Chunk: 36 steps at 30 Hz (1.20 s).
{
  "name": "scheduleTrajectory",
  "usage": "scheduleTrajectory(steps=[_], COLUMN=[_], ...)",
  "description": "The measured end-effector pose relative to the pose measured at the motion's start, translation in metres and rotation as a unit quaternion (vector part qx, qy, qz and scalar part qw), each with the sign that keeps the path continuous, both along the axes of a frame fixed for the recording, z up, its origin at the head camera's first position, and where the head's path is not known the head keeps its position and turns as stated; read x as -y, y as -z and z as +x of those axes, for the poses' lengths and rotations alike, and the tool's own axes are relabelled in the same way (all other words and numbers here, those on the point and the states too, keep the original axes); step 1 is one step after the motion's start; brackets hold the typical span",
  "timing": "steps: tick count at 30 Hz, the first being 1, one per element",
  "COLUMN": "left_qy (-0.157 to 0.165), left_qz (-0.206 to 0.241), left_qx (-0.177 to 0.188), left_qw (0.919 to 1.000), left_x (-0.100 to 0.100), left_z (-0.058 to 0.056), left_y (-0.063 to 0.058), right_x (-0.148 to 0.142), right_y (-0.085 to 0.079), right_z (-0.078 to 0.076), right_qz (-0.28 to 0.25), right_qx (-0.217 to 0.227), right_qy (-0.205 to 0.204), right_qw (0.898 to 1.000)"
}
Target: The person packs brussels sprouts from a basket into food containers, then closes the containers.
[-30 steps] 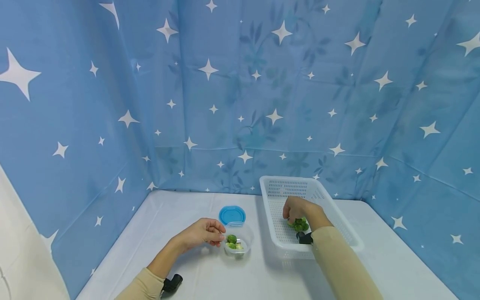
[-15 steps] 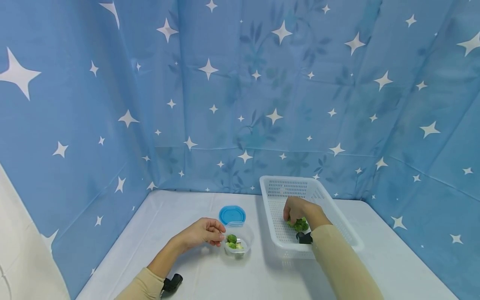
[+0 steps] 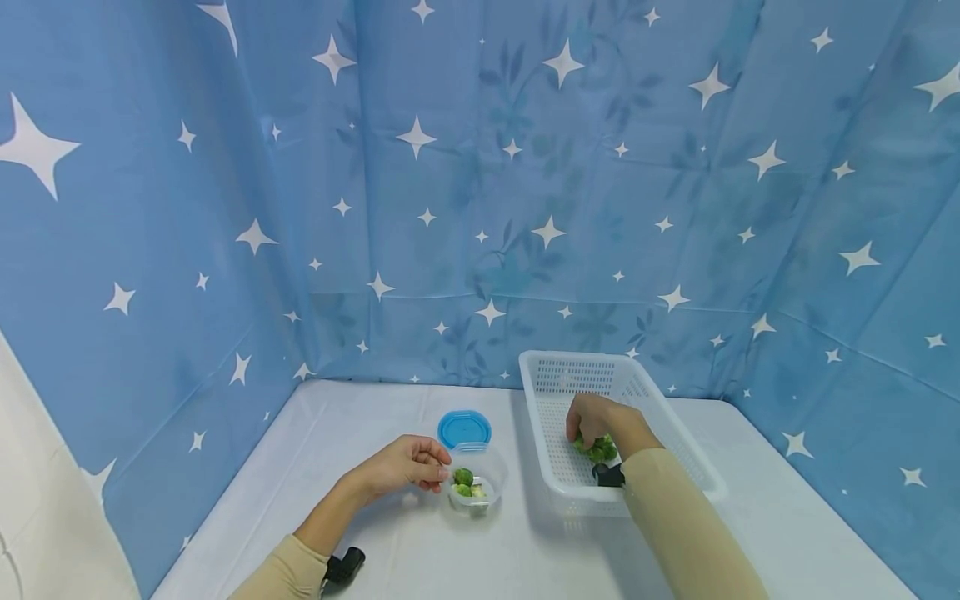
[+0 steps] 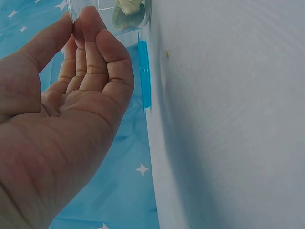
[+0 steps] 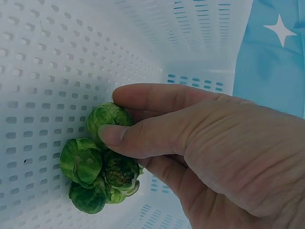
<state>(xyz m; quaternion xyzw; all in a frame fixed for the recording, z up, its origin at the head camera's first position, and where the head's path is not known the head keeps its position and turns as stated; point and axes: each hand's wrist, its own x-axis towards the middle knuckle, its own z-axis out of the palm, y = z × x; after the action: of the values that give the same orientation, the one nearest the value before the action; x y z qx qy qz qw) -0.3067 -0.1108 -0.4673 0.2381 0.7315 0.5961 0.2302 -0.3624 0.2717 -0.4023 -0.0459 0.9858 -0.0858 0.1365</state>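
In the head view, my left hand (image 3: 397,465) pinches the rim of a small clear plastic container (image 3: 495,471). Several Brussels sprouts (image 3: 462,477) lie inside it, and at least one shows a pale cut side. To the right, my right hand (image 3: 603,418) reaches down into a white perforated basket (image 3: 542,433). The right wrist view has its thumb and fingers around a green Brussels sprout (image 5: 107,114) at the top of a small cluster. Other sprouts (image 5: 81,162) rest against that one on the basket floor. My hand partly covers the held sprout.
A blue lid (image 3: 465,429) lies flat on the white table (image 3: 360,417), just behind the container. The basket's raised walls surround my right hand. A blue curtain (image 3: 450,208) with white stars hangs behind and along both sides.
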Motion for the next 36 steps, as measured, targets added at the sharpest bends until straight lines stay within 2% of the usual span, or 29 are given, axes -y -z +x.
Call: scheduleTrajectory(steps=[14,23,29,36], left_qy=[0.002,0.004,0.001,0.004], left_qz=[0.003,0.000,-0.001,-0.002], left_qx=[0.003,0.004,0.002,-0.002], left_qw=[1.0000,1.0000,1.0000,1.0000], left_x=[0.001,0.001,0.002,0.001], left_z=[0.000,-0.005,-0.004,-0.003], left_y=[0.001,0.004,0.005,0.002], right_x=[-0.003,-0.004,-0.003,0.000], right_y=[0.004,0.008,0.005,-0.005], right_z=[-0.004,-0.011,-0.010,-0.011], right_qz=[-0.042,-0.069,-0.106,-0.155], right_qx=[-0.001,-0.009,-0.034,-0.067], right_qy=[-0.031,-0.050,-0.080,-0.122], right_qw=[0.999,0.996,0.991,0.978])
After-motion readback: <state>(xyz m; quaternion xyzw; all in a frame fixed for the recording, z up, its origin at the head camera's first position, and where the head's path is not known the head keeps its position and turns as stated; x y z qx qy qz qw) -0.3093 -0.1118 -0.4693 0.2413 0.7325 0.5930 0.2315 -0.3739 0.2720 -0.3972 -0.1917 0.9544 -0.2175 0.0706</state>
